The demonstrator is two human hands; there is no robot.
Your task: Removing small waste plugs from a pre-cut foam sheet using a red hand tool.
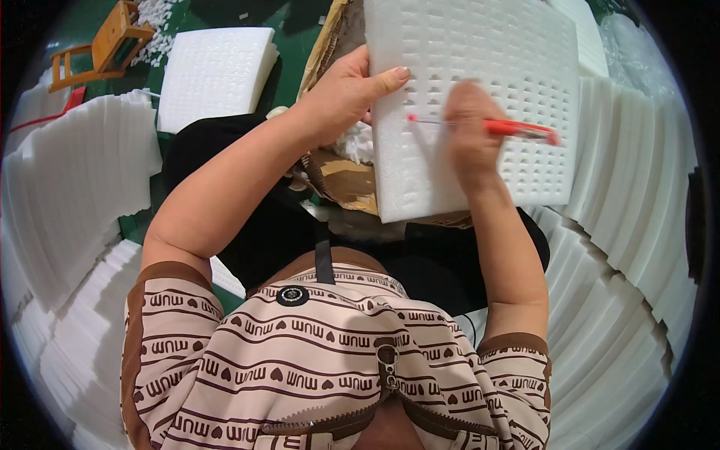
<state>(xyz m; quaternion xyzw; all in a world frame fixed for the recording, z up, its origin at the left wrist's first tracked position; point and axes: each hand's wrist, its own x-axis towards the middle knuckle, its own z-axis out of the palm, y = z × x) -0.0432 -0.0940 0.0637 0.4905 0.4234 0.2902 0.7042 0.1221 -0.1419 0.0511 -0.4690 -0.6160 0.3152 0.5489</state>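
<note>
A white foam sheet [495, 52] with a grid of small square holes lies tilted in front of me, over a cardboard box [352, 184]. My left hand [349, 94] grips the sheet's left edge, thumb on top. My right hand [469, 139] is blurred and holds a red pen [517, 129] across the sheet, its tip pointing left at the holes.
Stacks of white foam sheets [82, 172] fan out at left and at right [637, 195]. Another perforated foam sheet [214, 71] lies on the green floor at the back. A small wooden stool [105, 41] stands far left among foam crumbs.
</note>
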